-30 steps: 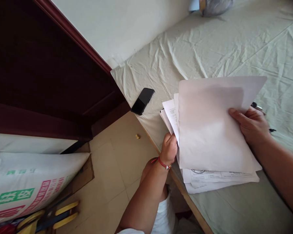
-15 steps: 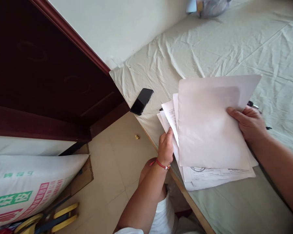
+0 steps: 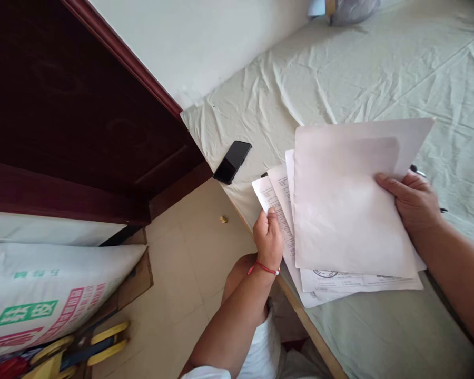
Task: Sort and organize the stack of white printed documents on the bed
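Nearest the camera, the left hand (image 3: 269, 238), wearing a red cord at the wrist, grips the left edge of the sheaf of papers (image 3: 351, 210) with its fingers curled and the thumb laid on a printed sheet; against the frame half a second earlier, that hand sits slightly higher on the edge and the lowest printed sheets have fanned further out toward 9 o'clock, showing more text. At 3 o'clock of the sheaf, the right hand (image 3: 413, 202) pinches the right edge of the blank top sheet, thumb on top and fingers tucked beneath, much as it did before. The sheaf itself is held over the near edge of the bed (image 3: 339, 79), which is covered in a creased pale green sheet; whether its underside rests on the cloth cannot be told. The print and a round stamp at the lower margin are too small to read. At 10 o'clock of the papers a black phone (image 3: 233, 161) lies face up near the bed corner, unmoved. A dark pen-like object (image 3: 417, 171) shows just beyond the right hand, mostly hidden by it. At far 12 o'clock a grey bundle (image 3: 351, 8) is cut off by the frame. At 8 o'clock, a printed sack (image 3: 51, 289) lies on the floor, partly out of frame.
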`<state>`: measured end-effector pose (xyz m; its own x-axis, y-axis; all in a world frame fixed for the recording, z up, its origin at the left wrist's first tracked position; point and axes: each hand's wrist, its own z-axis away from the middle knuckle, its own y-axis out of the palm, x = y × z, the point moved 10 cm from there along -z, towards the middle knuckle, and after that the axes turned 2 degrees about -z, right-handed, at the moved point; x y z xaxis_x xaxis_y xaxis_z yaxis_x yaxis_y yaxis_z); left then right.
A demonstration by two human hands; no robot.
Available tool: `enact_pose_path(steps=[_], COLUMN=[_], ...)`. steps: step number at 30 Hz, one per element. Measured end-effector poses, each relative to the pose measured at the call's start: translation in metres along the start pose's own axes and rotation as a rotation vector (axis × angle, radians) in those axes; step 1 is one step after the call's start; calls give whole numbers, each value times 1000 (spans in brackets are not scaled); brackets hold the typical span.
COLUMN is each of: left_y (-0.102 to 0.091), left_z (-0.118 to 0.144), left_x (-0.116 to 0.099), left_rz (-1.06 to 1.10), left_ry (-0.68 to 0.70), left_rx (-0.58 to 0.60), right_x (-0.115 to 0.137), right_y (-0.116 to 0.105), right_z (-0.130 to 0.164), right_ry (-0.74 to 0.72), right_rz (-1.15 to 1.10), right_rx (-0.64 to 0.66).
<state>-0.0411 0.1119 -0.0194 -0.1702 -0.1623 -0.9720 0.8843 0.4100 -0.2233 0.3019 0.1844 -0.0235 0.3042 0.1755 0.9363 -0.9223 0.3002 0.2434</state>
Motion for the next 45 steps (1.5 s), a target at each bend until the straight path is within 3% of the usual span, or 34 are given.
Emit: enact_pose_path(steps=[6,20,23,33,38,45], left_y=[6,9,7,16,14,6], left_z=[6,9,9,10,11,3], left_x=[-2,6,9,-5,2,1], left_rz=[142,237,232,173,123,141], left_ry=[21,-70,-90,-16,-88,-77], left_rx=[6,-96,-122,-38,-73,-98], right_x=[0,-3,-2,0,3,2], right_y=[5,7,8,10,14,11], right_z=[1,2,2,4,5,2], right_ry=[-5,3,-2,-24,-41,-96], right_rz=[1,10,13,36,47,36], right_rx=[17,54,62,77,84,52])
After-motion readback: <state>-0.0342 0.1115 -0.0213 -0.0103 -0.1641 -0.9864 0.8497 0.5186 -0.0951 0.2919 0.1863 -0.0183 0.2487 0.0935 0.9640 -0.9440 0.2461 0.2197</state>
